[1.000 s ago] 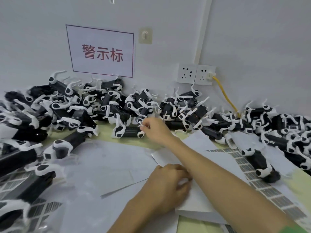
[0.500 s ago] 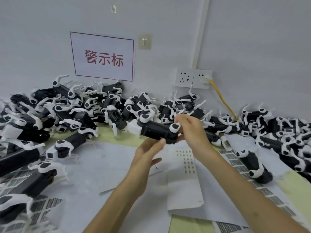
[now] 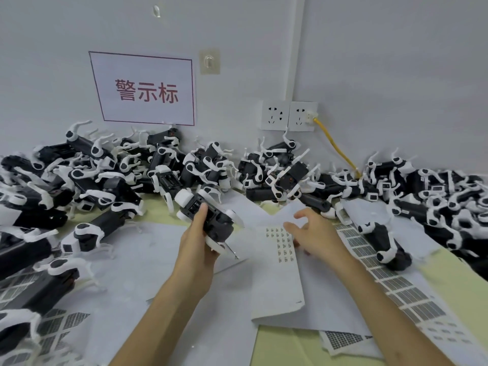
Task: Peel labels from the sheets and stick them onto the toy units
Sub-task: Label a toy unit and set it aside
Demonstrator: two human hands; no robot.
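My left hand (image 3: 196,240) grips a black toy unit with white legs (image 3: 211,217), lifted a little above the table, thumb on its top. To its right lies a white label sheet (image 3: 277,281) with a small block of grey labels (image 3: 281,243) near its upper edge. My right hand (image 3: 313,233) hovers over that block with fingers spread and loosely bent, holding nothing that I can see.
A big heap of black-and-white toy units (image 3: 111,178) runs along the wall from left to right. One single unit (image 3: 383,241) lies right of my right hand. Label sheets with grey grids (image 3: 383,276) cover the table. A yellow cable (image 3: 335,143) hangs from the wall sockets.
My right hand picked a toy unit from the heap and passed it to my left hand. The left hand now holds it alone, and the right hand has moved down over the label sheet.
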